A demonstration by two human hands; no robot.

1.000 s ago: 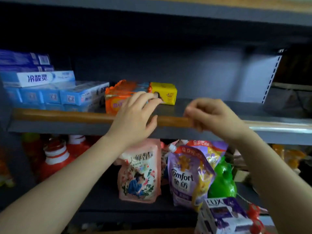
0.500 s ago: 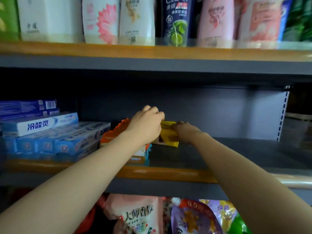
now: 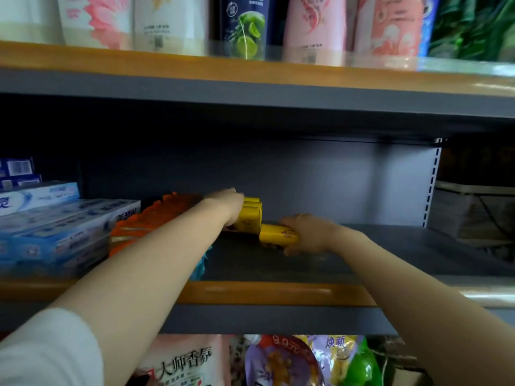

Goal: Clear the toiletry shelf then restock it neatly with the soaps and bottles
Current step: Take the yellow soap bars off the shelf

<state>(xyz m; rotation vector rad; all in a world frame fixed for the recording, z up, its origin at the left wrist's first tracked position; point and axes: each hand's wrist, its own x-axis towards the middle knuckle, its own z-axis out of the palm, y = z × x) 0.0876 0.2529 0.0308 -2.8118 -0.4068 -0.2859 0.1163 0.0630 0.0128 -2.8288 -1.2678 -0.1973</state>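
Note:
Both my arms reach deep into the grey middle shelf [image 3: 362, 254]. My right hand [image 3: 306, 235] grips one yellow soap pack [image 3: 276, 233], held low and a little apart from the rest. My left hand [image 3: 227, 201] rests on the top and left side of the remaining stack of yellow soap packs [image 3: 250, 215] at the back; its fingers are hidden behind the stack. An orange soap pack [image 3: 156, 218] lies just left of my left forearm, partly covered by it.
Blue toothpaste boxes [image 3: 55, 227] are stacked at the shelf's left end. Shampoo and wash bottles [image 3: 245, 23] line the shelf above. Refill pouches [image 3: 184, 366] and a green bottle [image 3: 362, 366] stand on the shelf below. The shelf's right half is bare.
The camera rose from the lower shelf to the middle one. Both hands went from the shelf's front rail to the yellow soaps at the back; the right hand has pulled one pack rightward.

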